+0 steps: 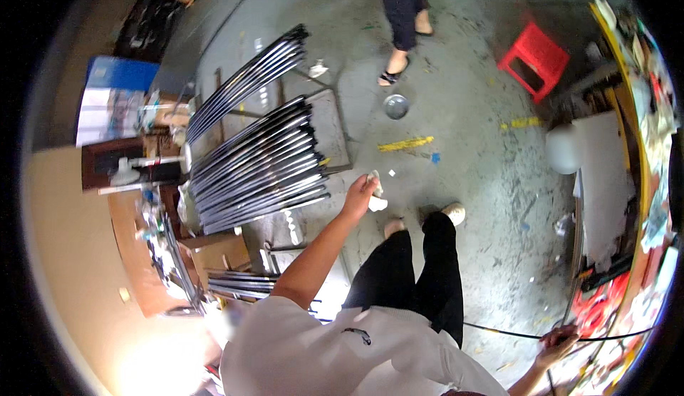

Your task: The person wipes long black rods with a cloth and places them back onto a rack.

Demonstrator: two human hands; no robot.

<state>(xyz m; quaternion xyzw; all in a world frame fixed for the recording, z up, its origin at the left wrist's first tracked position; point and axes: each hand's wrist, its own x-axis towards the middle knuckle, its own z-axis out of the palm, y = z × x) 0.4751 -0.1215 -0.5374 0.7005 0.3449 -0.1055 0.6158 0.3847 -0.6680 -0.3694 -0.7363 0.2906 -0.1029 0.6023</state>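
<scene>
My left hand (361,195) is closed around a crumpled white cloth (377,202), held out in front of my body. Low on the right, my right hand (559,345) has its fingers wrapped around a thin black rod (499,331). The rod runs sideways from beside my leg toward the cluttered bench, and it bows slightly in this view. To the left of the cloth, many shiny black rods (260,164) lie side by side on a low rack. A second bundle of black rods (249,82) lies beyond them.
A red plastic stool (534,61) stands at the far right. Another person's legs (400,11) are at the top, near a round metal tin (395,106) on the floor. A yellow-edged bench (645,175) with clutter lines the right. An open cardboard box (217,252) sits left.
</scene>
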